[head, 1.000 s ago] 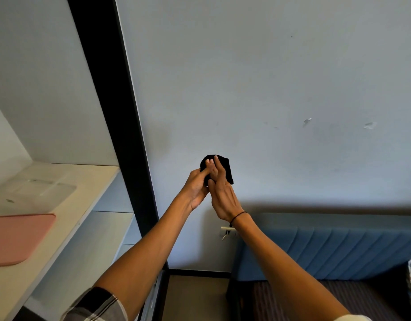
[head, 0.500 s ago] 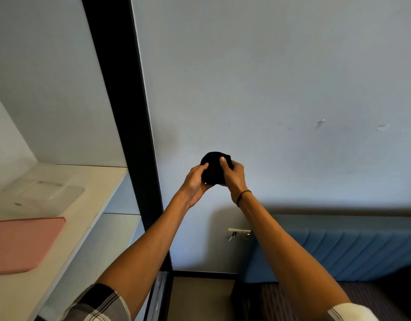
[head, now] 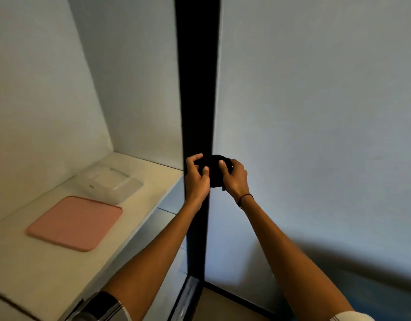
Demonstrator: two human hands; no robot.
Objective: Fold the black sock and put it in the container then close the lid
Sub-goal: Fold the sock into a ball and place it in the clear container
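Left hand (head: 197, 179) and right hand (head: 234, 179) clasp bunched black sock (head: 214, 172) mid-frame; folds indistinct against dark post (head: 196, 89).

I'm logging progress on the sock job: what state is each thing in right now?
black sock: bunched up, held in both hands in the air
left hand: gripping the sock
right hand: gripping the sock
clear container: on the shelf, uncovered
pink lid: off, flat beside the container
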